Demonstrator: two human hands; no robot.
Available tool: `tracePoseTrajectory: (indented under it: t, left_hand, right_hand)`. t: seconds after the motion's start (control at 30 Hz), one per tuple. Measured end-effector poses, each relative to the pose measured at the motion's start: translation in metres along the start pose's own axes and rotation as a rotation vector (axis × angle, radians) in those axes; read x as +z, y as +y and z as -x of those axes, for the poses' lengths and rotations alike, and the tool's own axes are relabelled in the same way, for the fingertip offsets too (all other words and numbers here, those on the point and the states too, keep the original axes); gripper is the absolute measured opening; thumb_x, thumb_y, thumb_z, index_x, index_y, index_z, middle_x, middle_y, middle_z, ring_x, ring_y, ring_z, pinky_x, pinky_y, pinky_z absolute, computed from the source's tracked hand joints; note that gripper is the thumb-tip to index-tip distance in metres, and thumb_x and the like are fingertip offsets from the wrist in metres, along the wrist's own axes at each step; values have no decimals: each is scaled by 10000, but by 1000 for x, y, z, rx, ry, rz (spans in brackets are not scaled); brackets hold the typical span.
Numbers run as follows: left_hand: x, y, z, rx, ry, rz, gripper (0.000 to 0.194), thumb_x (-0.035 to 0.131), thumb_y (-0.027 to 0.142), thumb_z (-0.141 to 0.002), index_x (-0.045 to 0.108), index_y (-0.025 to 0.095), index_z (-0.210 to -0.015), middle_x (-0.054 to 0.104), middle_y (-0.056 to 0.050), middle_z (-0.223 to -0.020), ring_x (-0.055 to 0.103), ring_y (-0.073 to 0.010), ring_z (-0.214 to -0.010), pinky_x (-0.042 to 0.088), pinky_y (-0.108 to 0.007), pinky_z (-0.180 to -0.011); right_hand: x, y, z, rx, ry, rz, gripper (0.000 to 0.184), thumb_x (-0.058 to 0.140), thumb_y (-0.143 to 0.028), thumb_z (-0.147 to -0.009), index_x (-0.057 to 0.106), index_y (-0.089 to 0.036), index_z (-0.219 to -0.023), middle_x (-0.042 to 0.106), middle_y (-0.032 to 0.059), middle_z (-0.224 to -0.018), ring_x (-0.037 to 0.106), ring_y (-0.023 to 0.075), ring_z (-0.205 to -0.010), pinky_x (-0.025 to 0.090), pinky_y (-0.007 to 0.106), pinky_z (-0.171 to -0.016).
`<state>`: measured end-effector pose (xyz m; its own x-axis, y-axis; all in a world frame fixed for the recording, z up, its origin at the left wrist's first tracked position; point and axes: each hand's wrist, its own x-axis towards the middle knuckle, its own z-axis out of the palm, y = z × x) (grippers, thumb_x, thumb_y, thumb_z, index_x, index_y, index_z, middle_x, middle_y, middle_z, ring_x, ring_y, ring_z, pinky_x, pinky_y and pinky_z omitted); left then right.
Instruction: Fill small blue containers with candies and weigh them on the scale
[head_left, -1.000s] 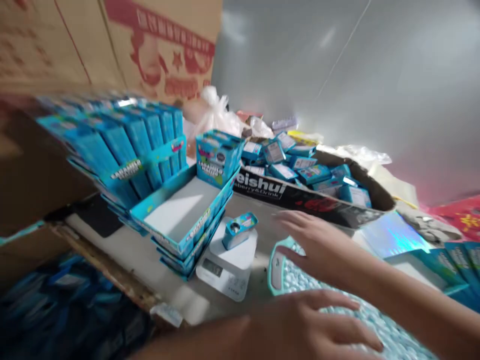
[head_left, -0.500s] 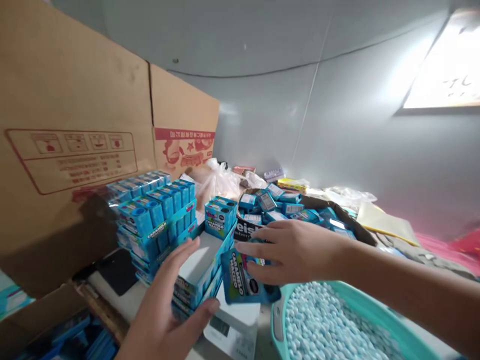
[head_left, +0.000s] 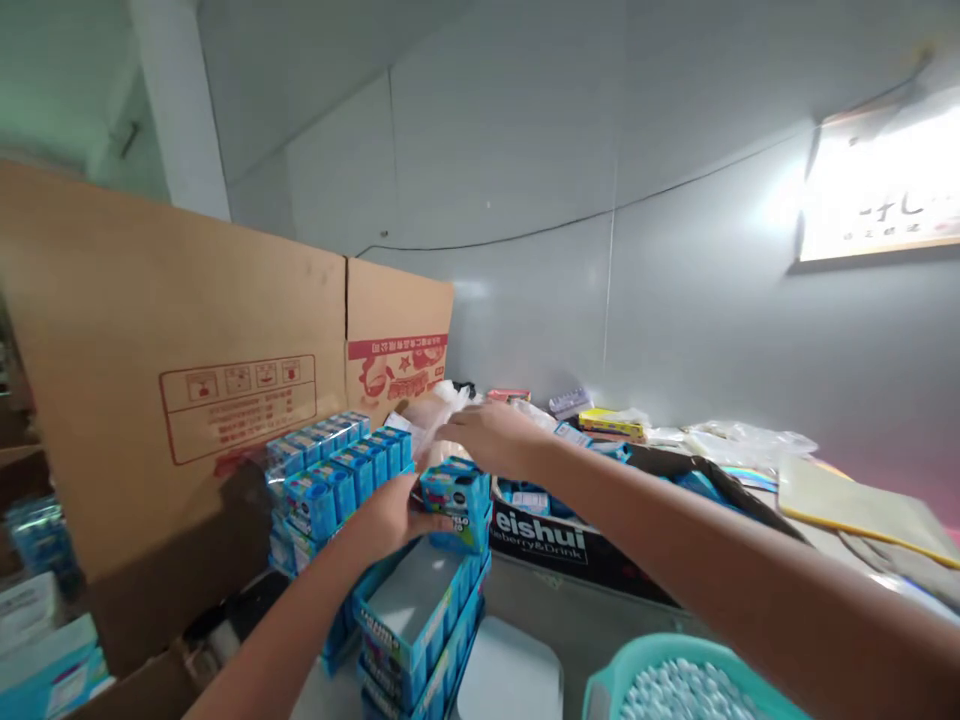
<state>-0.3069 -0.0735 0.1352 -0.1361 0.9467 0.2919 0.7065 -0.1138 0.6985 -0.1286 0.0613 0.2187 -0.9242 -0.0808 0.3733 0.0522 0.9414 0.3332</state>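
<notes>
1. The blue CARAMELO cartons [head_left: 452,492] are standing at the far end of the open blue tray [head_left: 416,595], just below centre of the frame; an uneven push could be tipping the front one into the bare part.
2. The left hand [head_left: 386,513] is wrapping the front carton's left edge, its thumb lying on the near face. How firmly this grip is closing I cannot tell; too hard a squeeze could be denting the card.
3. The right hand [head_left: 487,437] is hovering by the cartons' back, fingertips hidden. Whether its grip is holding anything I cannot tell; it could be snagging the white plastic bag [head_left: 450,394].
4. Stacked trays [head_left: 450,675] are sitting beneath, lower centre; sideways pressure could be sliding them onto the white platform [head_left: 517,670].
5. The right forearm [head_left: 675,530] is crossing above the black "eishui" box [head_left: 540,535]; dropping low, it could be knocking that box.
</notes>
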Motion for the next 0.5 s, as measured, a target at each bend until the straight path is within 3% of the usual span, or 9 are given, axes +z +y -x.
tracePoseTrajectory:
  t: [0.07,0.17,0.23,0.37,0.5]
  left_hand:
    - [9,-8,3,7,-1,33,481,789,476,-761,701,199,-1145,761,-70,-1126,709,-299,-1019,562,-359,-874]
    - [11,-11,5,-6,-3,121,544,776,454,-789,662,205,-1258,731,-66,-1228,684,-302,-1108,546,-367,-932]
    - [6,-11,4,-5,2,135,529,781,425,-784,663,203,-1249,723,-63,-1247,668,-298,-1145,529,-365,-972]
    - [-1,-12,4,-41,75,-2,361,780,439,-754,703,171,-983,765,-78,-1054,692,-308,-1017,542,-381,-896]
    - [4,-19,10,-77,96,53,352,732,484,-798,671,179,-961,760,-83,-1014,706,-295,-1008,556,-371,-859]
  right_hand:
    - [13,-13,12,85,3,-47,381,390,-293,-1057,544,-192,-1390,705,123,-1241,687,266,-1109,554,407,-898]
    - [30,-32,26,168,-29,-223,580,476,-538,-1003,484,-189,-1466,662,143,-1326,677,303,-1140,566,414,-909]
    - [35,-40,30,210,-32,-290,621,538,-518,-974,461,-197,-1500,597,150,-1425,634,333,-1217,546,445,-966]
    - [40,-46,28,217,38,-223,552,508,-468,-1003,497,-188,-1479,544,136,-1495,531,335,-1349,471,497,-1076]
    - [48,-54,23,197,123,-147,451,411,-426,-1058,560,-157,-1388,645,131,-1358,623,282,-1222,500,461,-1035]
